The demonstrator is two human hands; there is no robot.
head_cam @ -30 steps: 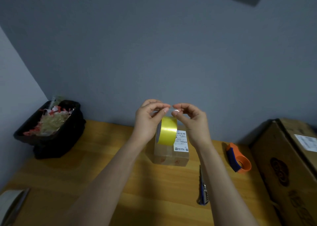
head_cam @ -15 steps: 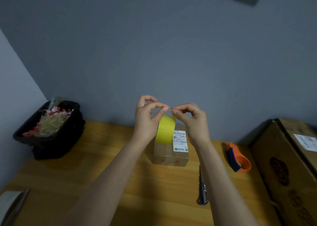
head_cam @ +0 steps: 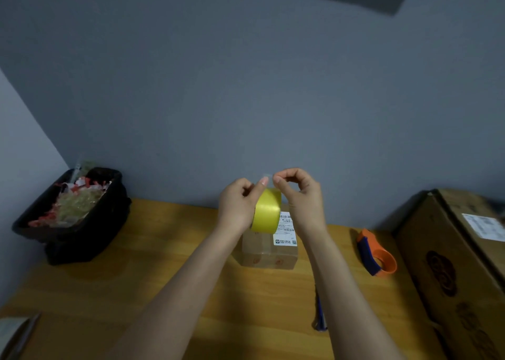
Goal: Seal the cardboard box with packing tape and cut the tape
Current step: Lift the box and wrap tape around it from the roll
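A yellow roll of packing tape (head_cam: 267, 214) is held up in the air above a small cardboard box (head_cam: 269, 253) that carries a white shipping label. My left hand (head_cam: 240, 204) grips the roll from its left side. My right hand (head_cam: 299, 193) pinches the clear loose end of the tape (head_cam: 266, 175) just above the roll, thumb and forefinger together. The box stands on the wooden table, partly hidden behind the roll and my hands.
A blue utility knife (head_cam: 319, 316) lies on the wooden table (head_cam: 164, 250) under my right forearm. An orange and blue tape dispenser (head_cam: 375, 254) sits to the right, beside a large cardboard box (head_cam: 459, 264). A black bin (head_cam: 73, 212) of scraps stands at back left.
A short clear tab of tape has been lifted off the top of the roll by my fingertips. The roll and both hands stay in roughly the same place above the box.
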